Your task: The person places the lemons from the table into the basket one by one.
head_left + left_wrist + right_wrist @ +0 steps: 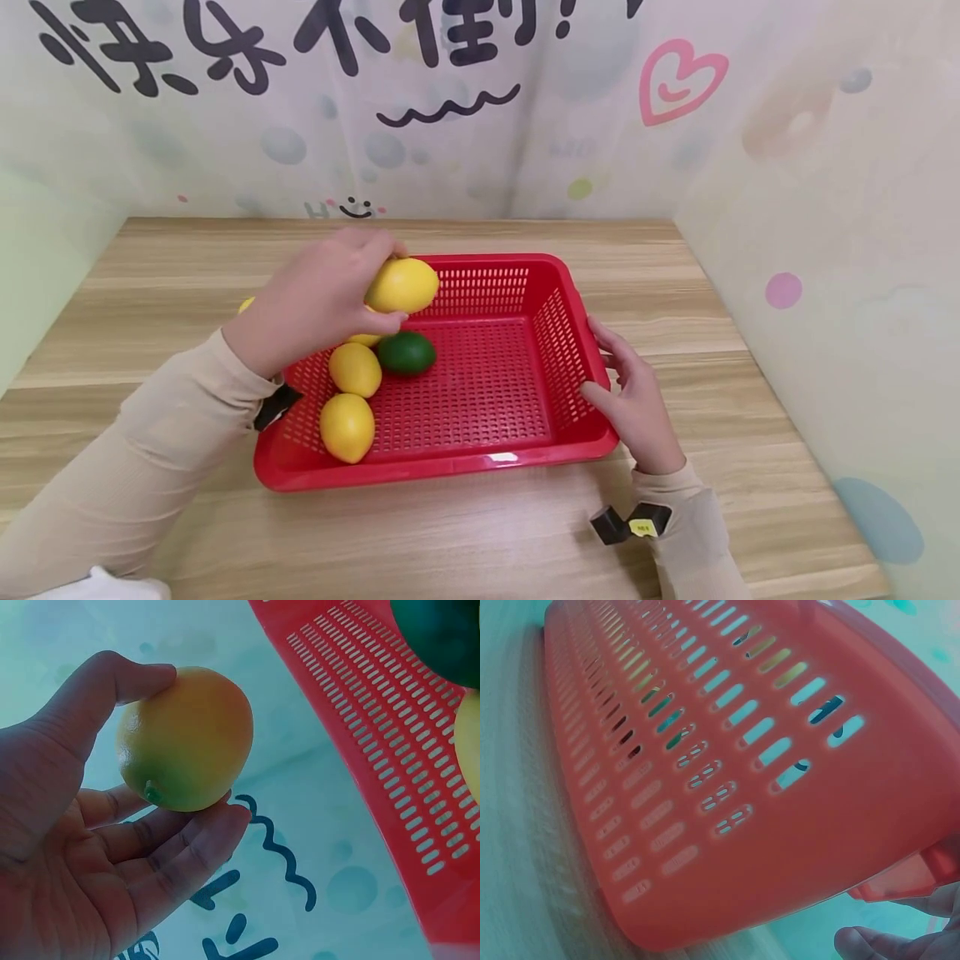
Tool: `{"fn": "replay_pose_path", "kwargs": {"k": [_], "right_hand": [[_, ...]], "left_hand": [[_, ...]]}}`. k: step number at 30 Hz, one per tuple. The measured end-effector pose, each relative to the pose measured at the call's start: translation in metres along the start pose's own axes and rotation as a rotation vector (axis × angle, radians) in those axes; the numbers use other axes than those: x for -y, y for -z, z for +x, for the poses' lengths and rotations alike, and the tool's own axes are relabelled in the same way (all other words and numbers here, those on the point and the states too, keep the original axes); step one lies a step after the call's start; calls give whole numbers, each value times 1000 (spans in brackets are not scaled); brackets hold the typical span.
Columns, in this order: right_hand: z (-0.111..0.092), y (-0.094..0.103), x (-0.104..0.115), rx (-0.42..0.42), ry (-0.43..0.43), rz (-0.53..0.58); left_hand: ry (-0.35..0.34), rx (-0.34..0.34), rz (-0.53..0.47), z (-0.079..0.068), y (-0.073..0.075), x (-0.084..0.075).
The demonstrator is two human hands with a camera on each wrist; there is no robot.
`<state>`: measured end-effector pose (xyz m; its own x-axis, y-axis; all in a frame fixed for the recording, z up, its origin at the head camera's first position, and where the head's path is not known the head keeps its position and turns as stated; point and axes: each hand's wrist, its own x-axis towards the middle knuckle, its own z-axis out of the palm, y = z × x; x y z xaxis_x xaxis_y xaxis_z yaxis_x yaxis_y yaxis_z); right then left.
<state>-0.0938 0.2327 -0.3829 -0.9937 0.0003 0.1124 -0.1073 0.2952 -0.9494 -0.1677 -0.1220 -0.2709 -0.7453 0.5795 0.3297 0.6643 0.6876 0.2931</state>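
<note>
My left hand (318, 292) holds a yellow lemon (405, 286) over the back left of a red perforated basket (442, 477). In the left wrist view, thumb and fingers curl round this lemon (187, 739), and its greenish tip shows. Two lemons (347, 427) lie along the basket's left side, with another yellow fruit (363, 339) partly hidden under the hand. Beside them rests a dark green oval fruit (407, 353). My right hand (636, 408) grips the basket's right rim, thumb over the top and fingers outside. The right wrist view shows the slotted basket wall (705, 847).
The basket stands on a wood-grain table (487, 542). A bit of something yellow (246, 305) shows past my left forearm. A printed wall covering (465, 167) rises behind the table, and another wall (847, 250) borders its right side.
</note>
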Motion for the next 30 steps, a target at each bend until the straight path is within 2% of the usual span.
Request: {"fn": "replay_pose_path", "kwargs": {"k": [7, 13, 21, 30], "right_hand": [[1, 1, -2, -4, 16, -12], [0, 0, -1, -7, 6, -8], [0, -1, 1, -6, -4, -3], [0, -1, -3, -9, 5, -13]], "left_hand": [[-16, 52, 6, 9, -6, -8], [-28, 88, 1, 20, -12, -7], [-57, 182, 34, 37, -28, -7], [-74, 235, 63, 48, -48, -3]]}}
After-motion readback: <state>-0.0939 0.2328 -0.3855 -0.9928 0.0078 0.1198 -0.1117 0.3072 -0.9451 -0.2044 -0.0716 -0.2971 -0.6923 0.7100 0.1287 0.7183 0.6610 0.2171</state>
